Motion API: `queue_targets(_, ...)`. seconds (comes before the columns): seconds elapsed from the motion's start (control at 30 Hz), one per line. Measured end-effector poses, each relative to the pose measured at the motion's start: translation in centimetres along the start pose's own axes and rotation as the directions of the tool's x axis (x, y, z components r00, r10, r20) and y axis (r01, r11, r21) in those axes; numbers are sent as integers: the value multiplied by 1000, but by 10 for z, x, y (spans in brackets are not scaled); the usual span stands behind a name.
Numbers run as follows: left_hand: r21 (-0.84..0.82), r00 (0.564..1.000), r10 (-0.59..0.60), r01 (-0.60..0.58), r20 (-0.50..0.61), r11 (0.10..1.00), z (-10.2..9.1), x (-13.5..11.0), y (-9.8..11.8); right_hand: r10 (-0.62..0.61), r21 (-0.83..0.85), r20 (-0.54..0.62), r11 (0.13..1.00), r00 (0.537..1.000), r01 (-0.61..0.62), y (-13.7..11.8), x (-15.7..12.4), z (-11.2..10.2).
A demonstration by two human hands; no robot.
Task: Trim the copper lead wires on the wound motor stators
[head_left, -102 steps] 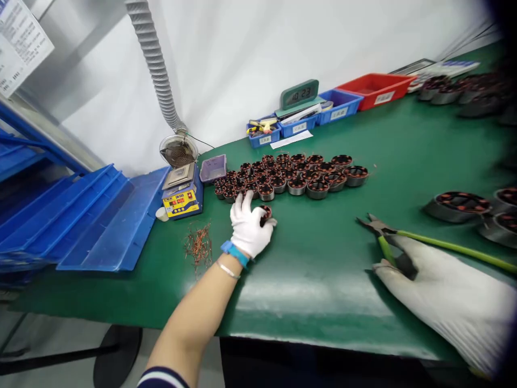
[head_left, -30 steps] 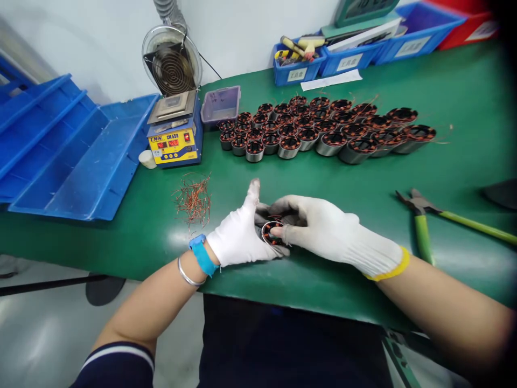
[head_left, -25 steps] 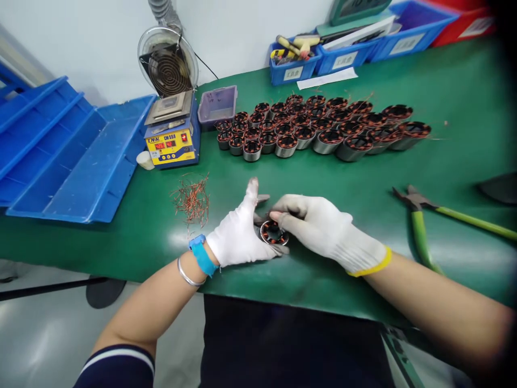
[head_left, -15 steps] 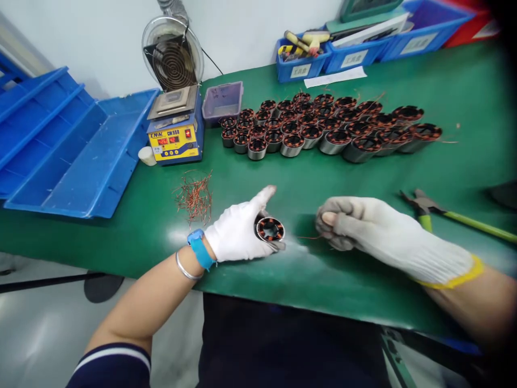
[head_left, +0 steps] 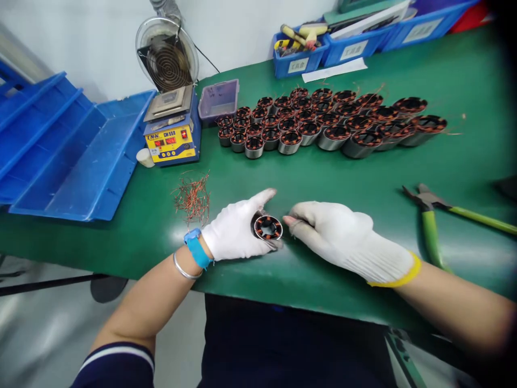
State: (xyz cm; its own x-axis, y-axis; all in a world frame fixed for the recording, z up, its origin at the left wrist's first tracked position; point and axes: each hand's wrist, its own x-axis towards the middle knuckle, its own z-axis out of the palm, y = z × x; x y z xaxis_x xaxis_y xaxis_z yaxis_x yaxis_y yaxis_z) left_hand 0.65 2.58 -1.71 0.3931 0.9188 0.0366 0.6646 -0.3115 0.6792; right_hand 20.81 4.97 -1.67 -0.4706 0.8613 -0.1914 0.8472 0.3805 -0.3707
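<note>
Your left hand (head_left: 234,231) clasps one copper-wound stator (head_left: 269,219); your right hand (head_left: 335,229) pinches its fingertips together, anything between them hidden. One pair of green-handled pliers (head_left: 428,201) runs out of view.

Glossy green tabletop (head_left: 347,178), smooth metal ring (head_left: 268,228), knitted cloth gloves (head_left: 343,229), shiny plastic trays (head_left: 83,180)

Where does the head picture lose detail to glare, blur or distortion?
Head view: glare whitens the green bench beside the blue wristband; head view: black shading swallows the right edge, and the right forearm goes soft there; head view: the rightmost wound rings look stretched, probably by the lens; head view: the held ring reads fairly clear.
</note>
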Motion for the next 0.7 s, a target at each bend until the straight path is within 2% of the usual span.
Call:
queue_targets(0.13, -14, 1000, 20, -20, 3, 1000, -2, 0, 0, -6, -231, -32, 973, 999, -1, 11, 1, 3)
queue_targets(0.2, -20, 1000, 13, -12, 20, 1000, -3, 0, 0, -12, -288, -108, 958, 994, -19, 15, 2, 1)
queue_targets(0.27, -16, 1000, 2, -2, 25, 1000, -4, 0, 0, 1, -234, -267, 970, 964, -65, 19, 0, -4)
queue_targets(0.3, -10, 1000, -2, 2, 27, 1000, -4, 0, 0, -10, -157, -355, 986, 935, -49, 21, -1, -6)
queue_targets(0.37, -1, 1000, 2, -2, 26, 1000, -4, 0, -1, -104, -7, -474, 993, 875, 115, 24, -5, -10)
queue_targets(0.4, -1, 1000, 6, -6, 26, 1000, -3, 0, -1, -179, 20, -479, 977, 859, 214, 24, -6, -10)
queue_targets(0.43, -9, 1000, 12, -12, 25, 1000, -3, 0, -2, -261, 15, -441, 954, 858, 298, 24, -6, -9)
queue_targets(0.53, -43, 1000, 17, -16, 20, 999, -2, 0, -2, -434, -33, -175, 900, 884, 435, 20, -2, -3)
queue_targets(0.6, -45, 1000, 11, -10, 27, 999, -2, 0, -2, -438, 24, -40, 898, 898, 439, 18, 4, 0)
queue_targets(0.7, -38, 999, 0, 2, 46, 999, -3, 0, -1, -349, 80, 1, 934, 937, 348, 20, 10, -1)
